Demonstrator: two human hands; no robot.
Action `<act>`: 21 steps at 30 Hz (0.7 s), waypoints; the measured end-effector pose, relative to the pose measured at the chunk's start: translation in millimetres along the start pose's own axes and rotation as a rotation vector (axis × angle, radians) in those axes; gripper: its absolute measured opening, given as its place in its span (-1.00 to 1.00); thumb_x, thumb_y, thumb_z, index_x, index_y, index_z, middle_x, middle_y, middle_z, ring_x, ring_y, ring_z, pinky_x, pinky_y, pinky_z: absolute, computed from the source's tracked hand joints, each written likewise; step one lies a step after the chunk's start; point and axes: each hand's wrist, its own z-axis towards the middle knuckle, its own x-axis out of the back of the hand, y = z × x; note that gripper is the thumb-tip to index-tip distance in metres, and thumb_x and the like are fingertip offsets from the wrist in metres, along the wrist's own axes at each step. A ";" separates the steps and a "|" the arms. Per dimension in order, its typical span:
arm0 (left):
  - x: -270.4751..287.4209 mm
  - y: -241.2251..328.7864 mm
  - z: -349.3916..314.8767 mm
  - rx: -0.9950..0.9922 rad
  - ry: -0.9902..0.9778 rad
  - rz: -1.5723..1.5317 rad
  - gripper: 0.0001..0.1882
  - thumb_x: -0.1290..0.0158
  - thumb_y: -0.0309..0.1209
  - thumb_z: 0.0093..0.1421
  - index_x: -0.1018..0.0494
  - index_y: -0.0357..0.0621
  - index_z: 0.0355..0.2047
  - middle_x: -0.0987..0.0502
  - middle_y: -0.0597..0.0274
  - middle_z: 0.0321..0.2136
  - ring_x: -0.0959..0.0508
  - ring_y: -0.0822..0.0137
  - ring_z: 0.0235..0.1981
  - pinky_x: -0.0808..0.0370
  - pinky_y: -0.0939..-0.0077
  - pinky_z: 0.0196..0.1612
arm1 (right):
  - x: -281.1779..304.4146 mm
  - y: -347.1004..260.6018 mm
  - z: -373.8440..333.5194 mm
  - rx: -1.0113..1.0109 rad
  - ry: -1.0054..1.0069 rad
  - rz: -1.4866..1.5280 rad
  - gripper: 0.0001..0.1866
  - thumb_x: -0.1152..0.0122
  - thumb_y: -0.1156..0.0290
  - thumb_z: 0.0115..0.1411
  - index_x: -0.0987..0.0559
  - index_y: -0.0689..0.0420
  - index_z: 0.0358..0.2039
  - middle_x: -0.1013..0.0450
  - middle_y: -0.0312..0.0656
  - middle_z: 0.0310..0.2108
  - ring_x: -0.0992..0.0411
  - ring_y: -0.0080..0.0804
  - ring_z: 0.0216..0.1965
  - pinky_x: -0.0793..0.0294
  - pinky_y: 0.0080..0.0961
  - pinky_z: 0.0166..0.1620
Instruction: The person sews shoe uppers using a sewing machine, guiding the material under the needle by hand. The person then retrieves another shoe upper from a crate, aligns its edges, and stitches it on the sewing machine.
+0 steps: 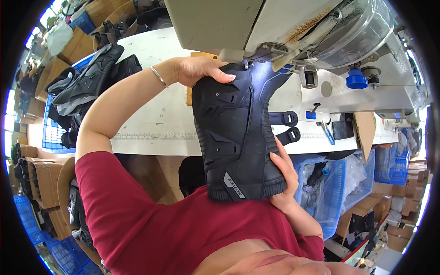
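A black motorcycle boot upper (pixel 224 119), with moulded panels, a ribbed lower edge and a small grey label, lies stretched between my hands. Its upper end is at the lit needle area of a sewing machine (pixel 215 23). My left hand (pixel 201 72) grips that end, thumb on the outer face and fingers mostly hidden behind. Nearer my chest, my right hand (pixel 285 176) holds the ribbed end from the right side, its fingers curved along the edge. Two black buckle straps (pixel 288 119) stick out from the boot's right side over the table.
Dark boot parts (pixel 87 82) are heaped on a blue basket (pixel 57 130) left of the white table (pixel 151 123). Small snips (pixel 327 133) and a dark flat block (pixel 342 130) lie at the right. Plastic-lined blue crates (pixel 332 192) stand below the right table edge.
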 end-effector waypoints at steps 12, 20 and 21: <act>-12.6 1.1 -1.6 0.050 0.108 0.031 -0.19 -0.24 -0.26 0.09 -0.09 -0.16 0.26 -0.32 0.14 0.14 -0.35 0.31 0.12 -0.30 0.38 0.20 | 22.4 -25.4 21.4 0.002 -0.187 -0.251 -0.45 -0.34 0.56 -0.11 -0.51 0.15 -0.01 -0.22 0.33 0.14 -0.36 0.18 0.07 -0.42 -0.25 0.05; -10.8 14.5 -4.5 -0.063 0.166 0.257 -0.06 -0.29 -0.33 0.00 -0.01 -0.17 0.31 -0.17 0.10 0.24 -0.23 0.27 0.20 -0.22 0.43 0.21 | -5.0 7.0 -1.1 0.047 -0.021 -0.065 -0.62 -0.33 0.51 0.00 -0.56 0.15 -0.10 -0.18 0.37 0.17 -0.31 0.21 0.12 -0.35 -0.28 0.10; -10.6 15.6 -4.5 -0.065 0.143 0.263 -0.07 -0.28 -0.32 0.01 0.00 -0.18 0.31 -0.19 0.10 0.23 -0.26 0.27 0.18 -0.22 0.42 0.21 | -6.7 6.3 -1.0 0.046 -0.021 -0.063 -0.62 -0.33 0.51 0.00 -0.56 0.15 -0.10 -0.18 0.37 0.17 -0.31 0.21 0.12 -0.35 -0.28 0.10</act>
